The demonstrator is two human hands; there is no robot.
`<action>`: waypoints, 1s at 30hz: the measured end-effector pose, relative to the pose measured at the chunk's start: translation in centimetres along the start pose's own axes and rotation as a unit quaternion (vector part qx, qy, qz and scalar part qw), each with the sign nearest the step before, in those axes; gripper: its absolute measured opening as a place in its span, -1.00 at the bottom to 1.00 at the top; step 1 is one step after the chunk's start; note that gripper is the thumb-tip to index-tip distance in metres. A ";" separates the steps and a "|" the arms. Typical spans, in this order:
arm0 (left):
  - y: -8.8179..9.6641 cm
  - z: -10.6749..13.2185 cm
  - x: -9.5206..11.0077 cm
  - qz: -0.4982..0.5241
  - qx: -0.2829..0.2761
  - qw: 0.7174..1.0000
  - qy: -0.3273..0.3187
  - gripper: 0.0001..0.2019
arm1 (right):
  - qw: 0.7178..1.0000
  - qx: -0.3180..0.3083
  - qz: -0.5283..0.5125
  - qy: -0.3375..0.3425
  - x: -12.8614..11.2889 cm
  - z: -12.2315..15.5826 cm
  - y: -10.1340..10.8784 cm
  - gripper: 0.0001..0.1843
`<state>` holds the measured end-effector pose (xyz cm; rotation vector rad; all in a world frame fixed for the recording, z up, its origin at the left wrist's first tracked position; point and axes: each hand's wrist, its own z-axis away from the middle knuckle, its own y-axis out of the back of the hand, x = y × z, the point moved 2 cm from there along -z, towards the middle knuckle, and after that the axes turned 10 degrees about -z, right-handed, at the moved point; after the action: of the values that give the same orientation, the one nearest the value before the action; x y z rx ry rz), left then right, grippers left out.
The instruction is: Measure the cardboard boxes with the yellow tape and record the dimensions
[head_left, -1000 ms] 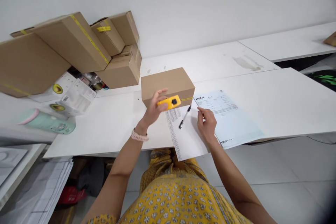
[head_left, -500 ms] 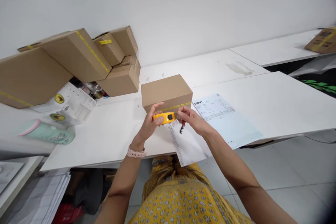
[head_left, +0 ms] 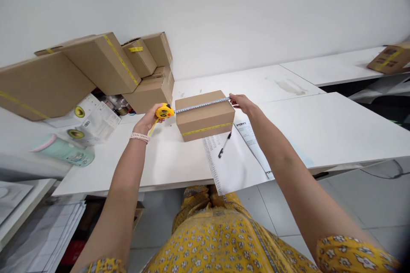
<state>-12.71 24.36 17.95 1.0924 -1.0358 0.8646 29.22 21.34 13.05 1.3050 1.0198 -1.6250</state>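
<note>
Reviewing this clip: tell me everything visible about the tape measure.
The tape measure has a rounded yellow case, plastic by its look, with black parts, a small reddish spot and a yellow strap. The left hand holds the case beside the cardboard box's left end. Its pale, dark-marked blade is extended lengthwise across the box top, its tip at the right hand's fingers. Its figures are unreadable.

"PONY" on pale blue sheet point(head_left: 248, 135), tape blade point(head_left: 202, 105) markings too small to read
</note>
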 end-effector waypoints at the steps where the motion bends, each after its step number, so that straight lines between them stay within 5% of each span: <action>1: 0.2 -0.4 -0.1 -0.004 -0.004 1.000 0.005 -0.65 | 1.000 0.006 0.013 -0.001 0.1 0.0 -0.5 -0.69; 10: 0.4 -2.4 -1.4 -0.001 -0.047 0.999 0.007 -0.56 | 0.996 0.048 0.073 0.029 1.6 -0.4 -3.0 -0.72; 17: 0.3 -2.0 -2.0 0.011 -0.043 0.999 0.008 -0.47 | 0.991 0.071 0.108 0.027 2.6 -1.0 -2.7 -0.65; 30: 1.5 -2.3 -1.6 -0.018 -0.059 0.998 0.001 -0.64 | 0.986 0.082 0.140 0.045 2.9 -1.4 -2.4 -0.61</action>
<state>-14.05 26.90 16.57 1.0068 -1.0491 0.7651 27.00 23.21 10.22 1.5673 0.7271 -1.4688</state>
